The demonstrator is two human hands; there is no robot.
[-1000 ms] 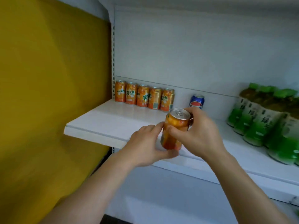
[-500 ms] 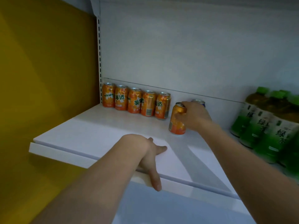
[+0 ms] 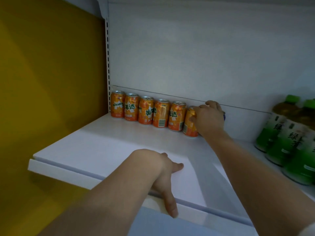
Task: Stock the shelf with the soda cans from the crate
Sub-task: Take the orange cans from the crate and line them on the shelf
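Note:
A row of several orange soda cans (image 3: 146,110) stands along the back of the white shelf (image 3: 95,150). At the right end of that row my right hand (image 3: 208,119) is closed around another orange can (image 3: 188,123), which stands upright on the shelf touching the row. A sliver of a blue can (image 3: 224,116) shows behind my right hand. My left hand (image 3: 166,174) rests flat on the shelf's front edge, fingers spread, holding nothing. The crate is out of view.
Green tea bottles (image 3: 289,138) stand packed at the shelf's right side. A yellow wall panel (image 3: 47,82) borders the shelf on the left. The white back panel (image 3: 196,53) rises behind the cans.
My right hand carried the orange can from near the shelf's front to the back and set it against the row's right end. My left hand let go of it and settled on the shelf edge.

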